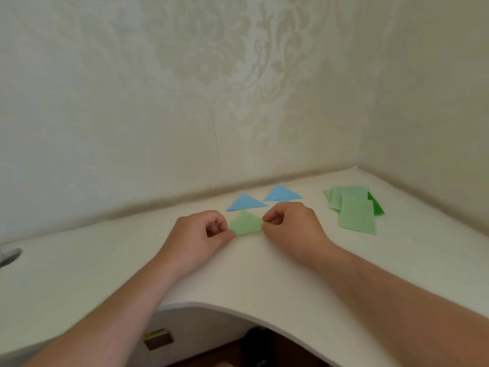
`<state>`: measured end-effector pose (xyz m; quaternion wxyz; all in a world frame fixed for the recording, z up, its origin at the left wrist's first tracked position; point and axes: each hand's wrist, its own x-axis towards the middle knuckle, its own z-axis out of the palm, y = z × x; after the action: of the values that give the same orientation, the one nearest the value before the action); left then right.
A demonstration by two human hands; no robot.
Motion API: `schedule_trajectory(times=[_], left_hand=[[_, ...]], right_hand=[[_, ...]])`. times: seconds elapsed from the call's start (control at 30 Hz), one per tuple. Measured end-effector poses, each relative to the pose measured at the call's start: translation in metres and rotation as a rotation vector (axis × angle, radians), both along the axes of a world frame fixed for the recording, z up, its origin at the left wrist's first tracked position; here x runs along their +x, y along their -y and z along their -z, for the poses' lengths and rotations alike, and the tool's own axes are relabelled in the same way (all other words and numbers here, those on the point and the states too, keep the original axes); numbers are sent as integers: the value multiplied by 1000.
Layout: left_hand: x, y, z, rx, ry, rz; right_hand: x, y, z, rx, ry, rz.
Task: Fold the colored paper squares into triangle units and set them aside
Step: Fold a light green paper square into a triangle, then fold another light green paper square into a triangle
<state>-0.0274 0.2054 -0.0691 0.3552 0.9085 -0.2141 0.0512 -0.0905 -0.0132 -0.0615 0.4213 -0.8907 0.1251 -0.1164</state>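
A light green paper triangle (245,223) lies on the white desk (105,260) between my hands. My left hand (203,234) pinches its left corner with thumb and fingers curled. My right hand (291,223) pinches its right corner in the same way. Two blue folded triangles (246,203) (282,194) lie just behind, close to the wall. A small part of another blue piece peeks out behind my right hand. A pile of light green squares (356,213) sits to the right, with a dark green sheet (375,205) under its far edge.
Patterned wallpaper closes the desk in at the back and right, forming a corner. The desk's front edge curves inward near me, with a drawer handle (158,339) below. A grey object (9,256) pokes in at the far left.
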Motion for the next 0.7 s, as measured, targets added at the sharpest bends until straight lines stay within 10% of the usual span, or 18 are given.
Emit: schedule_trajectory(times=[0.43, 0.7], left_hand=[[-15, 4, 8, 373, 229, 181], [-12, 13, 3, 540, 209, 132]], right_hand=[[-16, -11, 11, -728, -54, -281], [-13, -12, 13, -716, -82, -285]])
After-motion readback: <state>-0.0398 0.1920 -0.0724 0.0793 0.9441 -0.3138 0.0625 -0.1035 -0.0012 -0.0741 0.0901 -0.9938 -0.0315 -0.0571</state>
